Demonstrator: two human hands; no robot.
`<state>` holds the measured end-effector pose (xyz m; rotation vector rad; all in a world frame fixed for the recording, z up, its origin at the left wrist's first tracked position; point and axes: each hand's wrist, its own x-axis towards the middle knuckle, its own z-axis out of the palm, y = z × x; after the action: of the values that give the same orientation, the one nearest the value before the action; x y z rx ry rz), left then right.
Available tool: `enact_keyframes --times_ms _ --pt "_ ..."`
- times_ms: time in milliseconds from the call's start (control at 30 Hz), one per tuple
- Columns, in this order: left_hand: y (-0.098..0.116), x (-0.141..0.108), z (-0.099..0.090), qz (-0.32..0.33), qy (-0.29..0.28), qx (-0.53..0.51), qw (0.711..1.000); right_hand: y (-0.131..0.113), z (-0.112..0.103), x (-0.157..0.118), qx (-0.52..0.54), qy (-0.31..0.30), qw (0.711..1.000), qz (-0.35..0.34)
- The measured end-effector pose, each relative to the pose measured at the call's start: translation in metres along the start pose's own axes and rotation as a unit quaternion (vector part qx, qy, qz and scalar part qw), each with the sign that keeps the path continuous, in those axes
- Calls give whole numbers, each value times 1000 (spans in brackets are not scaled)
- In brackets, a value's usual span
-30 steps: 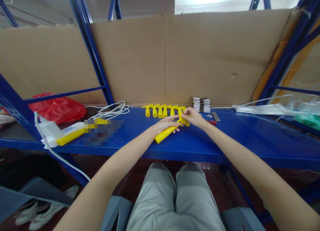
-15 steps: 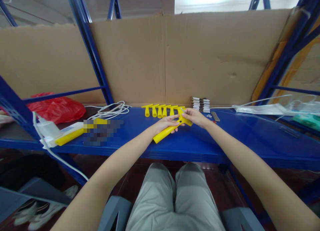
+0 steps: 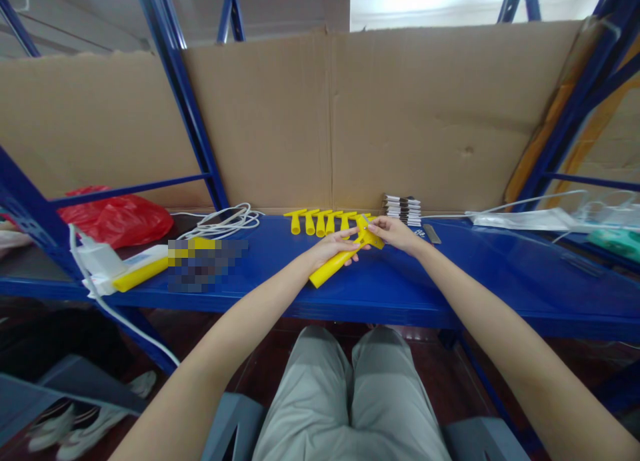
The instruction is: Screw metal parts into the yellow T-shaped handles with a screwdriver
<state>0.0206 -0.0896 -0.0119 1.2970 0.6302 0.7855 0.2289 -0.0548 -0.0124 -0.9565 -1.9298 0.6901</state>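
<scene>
Over the blue shelf I hold a yellow T-shaped scraper [image 3: 333, 268], its tubular handle slanting down toward me. My left hand [image 3: 331, 248] is closed around it just below the wide head. The fingers of my right hand [image 3: 393, 232] pinch the scraper's flat head from the right side. Something small and silvery shows at the head beside those fingertips, too small to make out. Behind my hands, several similar yellow scrapers [image 3: 321, 224] stand in a row, the rightmost partly hidden by my hands.
Stacked small white-and-dark packs [image 3: 403, 210] lie behind my right hand, near a grey flat piece [image 3: 431, 234]. Leftward are a coiled white cable [image 3: 233, 219], a red plastic bag [image 3: 117, 216] and a white power strip [image 3: 106, 262]. A cardboard sheet [image 3: 400, 114] walls the back.
Both hands stay on the scraper, which has turned very slightly at its head. The whole view has shifted a little; nothing else has visibly moved.
</scene>
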Motion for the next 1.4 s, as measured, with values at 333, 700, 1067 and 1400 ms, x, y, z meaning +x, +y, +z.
enact_keyframes --times_ms 333,700,1067,1400 --pt "3 -2 4 -10 31 -5 999 3 -51 -13 -343 -21 932 114" --pt "1 -1 2 -13 39 -19 999 5 -62 -19 -368 -119 902 191" --pt "6 -3 3 10 79 -34 996 21 -60 -14 -350 -143 911 167" --pt "13 -1 -1 85 187 -102 973 23 -66 -16 -378 -95 911 135"
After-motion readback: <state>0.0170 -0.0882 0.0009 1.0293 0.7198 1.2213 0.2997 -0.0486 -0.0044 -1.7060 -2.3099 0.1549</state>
